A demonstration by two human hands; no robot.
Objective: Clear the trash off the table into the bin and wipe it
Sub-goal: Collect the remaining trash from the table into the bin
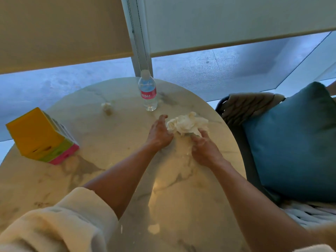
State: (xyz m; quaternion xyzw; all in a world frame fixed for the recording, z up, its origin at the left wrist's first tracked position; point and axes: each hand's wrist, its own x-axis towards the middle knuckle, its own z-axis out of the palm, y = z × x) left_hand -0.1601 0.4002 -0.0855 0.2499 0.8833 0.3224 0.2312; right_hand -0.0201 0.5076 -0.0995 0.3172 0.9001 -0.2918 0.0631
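Note:
A crumpled white tissue wad lies on the round marble table, right of its middle. My left hand grips the wad's left side with curled fingers. At the wad's near right edge my right hand pinches it. A small tissue scrap sits apart at the far left. A clear water bottle with a pink label stands upright at the table's far edge. No bin is in view.
A yellow, green and pink tissue box lies tilted on the table's left side. A chair with a teal cushion stands close against the table's right edge. Window blinds and glass are behind the table.

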